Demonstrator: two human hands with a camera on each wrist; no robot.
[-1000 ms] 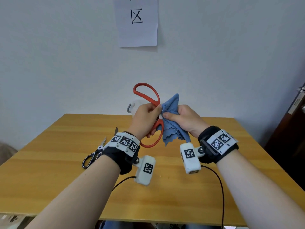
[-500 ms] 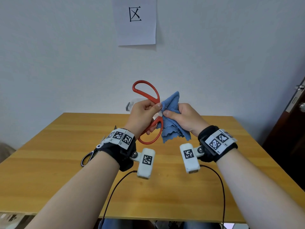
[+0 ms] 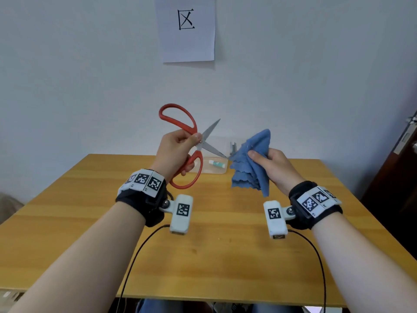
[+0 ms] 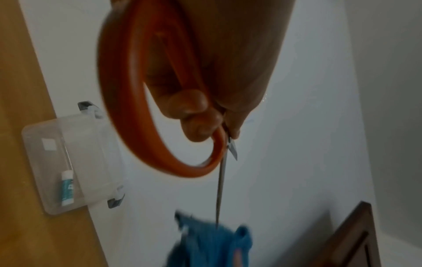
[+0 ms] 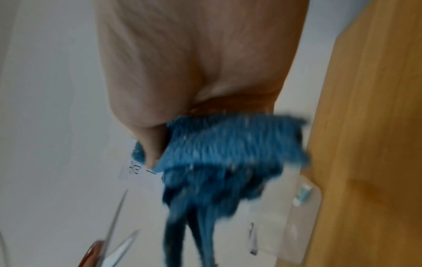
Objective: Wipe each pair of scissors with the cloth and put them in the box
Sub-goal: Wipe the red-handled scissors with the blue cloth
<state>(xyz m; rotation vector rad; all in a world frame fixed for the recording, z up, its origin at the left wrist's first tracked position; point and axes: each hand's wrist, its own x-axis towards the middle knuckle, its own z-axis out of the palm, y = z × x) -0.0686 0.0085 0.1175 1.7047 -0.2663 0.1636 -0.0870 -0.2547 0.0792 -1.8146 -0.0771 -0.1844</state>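
Note:
My left hand (image 3: 178, 150) grips the red-handled scissors (image 3: 180, 123) by the handles near the pivot, held up above the table with the two steel blades (image 3: 211, 141) spread apart. One blade tip reaches the edge of the blue cloth (image 3: 252, 161), which my right hand (image 3: 273, 163) holds bunched, hanging in folds. The left wrist view shows the red handle loop (image 4: 128, 115) round my fingers and a blade (image 4: 220, 189) pointing at the cloth (image 4: 212, 242). In the right wrist view the cloth (image 5: 228, 159) fills the middle. The clear plastic box (image 3: 214, 168) stands at the table's far edge.
A small white and teal tube (image 3: 216, 164) lies in the box. The wooden table (image 3: 203, 245) runs to a white wall with a paper sign (image 3: 186, 28). A dark door (image 3: 397, 177) is at the right. Wrist camera cables (image 3: 135, 256) hang over the front edge.
My hands have drawn apart. The cloth has come off the blades to the right, and the scissors now stand with their blades spread. The black scissors at the left are out of view.

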